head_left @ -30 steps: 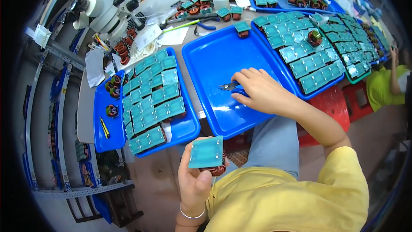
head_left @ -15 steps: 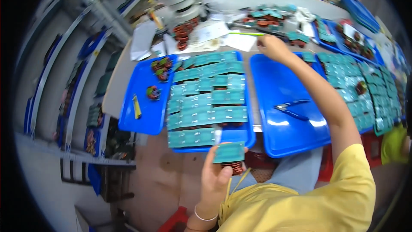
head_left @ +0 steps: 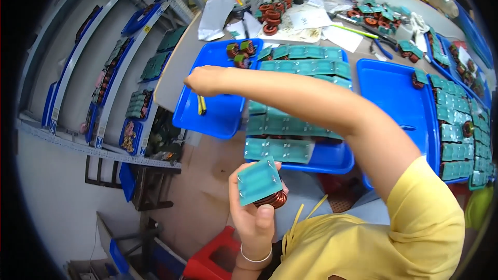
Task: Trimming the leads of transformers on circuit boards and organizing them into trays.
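My left hand (head_left: 254,212) grips a copper-wound coil (head_left: 272,199) topped by a square teal circuit board (head_left: 259,180), tilted toward me. My right arm stretches leftward across the middle tray. My right hand (head_left: 207,81) hangs over the left blue tray (head_left: 207,124), its fingers curled closed and their tips mostly hidden. Just below that hand lies a yellow-and-black utility knife (head_left: 202,105). Several small coils (head_left: 241,52) sit at the tray's far end. Rows of teal-board coils (head_left: 277,149) fill much of the middle blue tray (head_left: 332,165), partly covered by my forearm.
The right blue tray (head_left: 384,80) holds one coil (head_left: 419,79) by its edge. Farther right stand more rows of board-topped coils (head_left: 454,119). Pliers (head_left: 381,49), a yellow-green stick (head_left: 355,30) and papers (head_left: 310,18) lie at the back. Shelving (head_left: 98,67) lines the left; a red stool (head_left: 215,251) stands below.
My right hand has swung from the back of the table, right of centre, to the left tray. The view has turned left. My left hand still holds the coil, its board now tilted more.
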The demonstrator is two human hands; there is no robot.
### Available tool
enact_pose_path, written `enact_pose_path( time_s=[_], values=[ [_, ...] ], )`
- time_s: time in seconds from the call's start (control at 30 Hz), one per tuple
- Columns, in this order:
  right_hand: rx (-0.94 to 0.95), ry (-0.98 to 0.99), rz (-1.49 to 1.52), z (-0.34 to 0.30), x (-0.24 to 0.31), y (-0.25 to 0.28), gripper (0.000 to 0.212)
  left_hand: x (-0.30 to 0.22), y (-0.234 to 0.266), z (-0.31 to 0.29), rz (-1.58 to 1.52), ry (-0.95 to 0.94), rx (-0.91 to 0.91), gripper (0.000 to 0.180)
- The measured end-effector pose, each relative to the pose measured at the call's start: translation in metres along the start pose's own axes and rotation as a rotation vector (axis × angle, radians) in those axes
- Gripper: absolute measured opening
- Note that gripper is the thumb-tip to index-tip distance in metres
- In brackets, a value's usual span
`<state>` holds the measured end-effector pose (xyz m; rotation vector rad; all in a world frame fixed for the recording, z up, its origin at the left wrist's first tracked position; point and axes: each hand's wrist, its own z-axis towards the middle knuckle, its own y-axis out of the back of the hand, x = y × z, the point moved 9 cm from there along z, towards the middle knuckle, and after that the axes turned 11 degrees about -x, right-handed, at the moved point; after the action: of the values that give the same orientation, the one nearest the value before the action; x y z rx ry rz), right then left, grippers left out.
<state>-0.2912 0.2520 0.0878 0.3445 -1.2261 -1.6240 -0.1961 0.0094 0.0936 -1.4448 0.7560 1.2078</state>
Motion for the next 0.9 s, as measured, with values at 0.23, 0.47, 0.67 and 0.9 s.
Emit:
enact_pose_path(
  time_s=[0.23,0.47,0.67,0.9],
  values=[
    [-0.115,-0.618,-0.103,0.038,-0.043,-0.103,0.024,-0.013,0.041,0.009,-0.056,0.039,-0.131,0.073],
    [-0.092,-0.566,-0.065,0.031,-0.051,-0.118,0.025,-0.012,0.045,0.004,-0.023,0.06,-0.041,0.073],
    [-0.123,-0.163,0.178,-0.053,0.02,0.029,0.032,-0.002,0.027,-0.015,-0.042,0.119,0.113,0.074],
    [-0.051,-0.412,0.334,-0.27,0.075,0.176,0.052,0.028,-0.025,-0.057,-0.099,0.33,0.358,0.077]
  ],
)
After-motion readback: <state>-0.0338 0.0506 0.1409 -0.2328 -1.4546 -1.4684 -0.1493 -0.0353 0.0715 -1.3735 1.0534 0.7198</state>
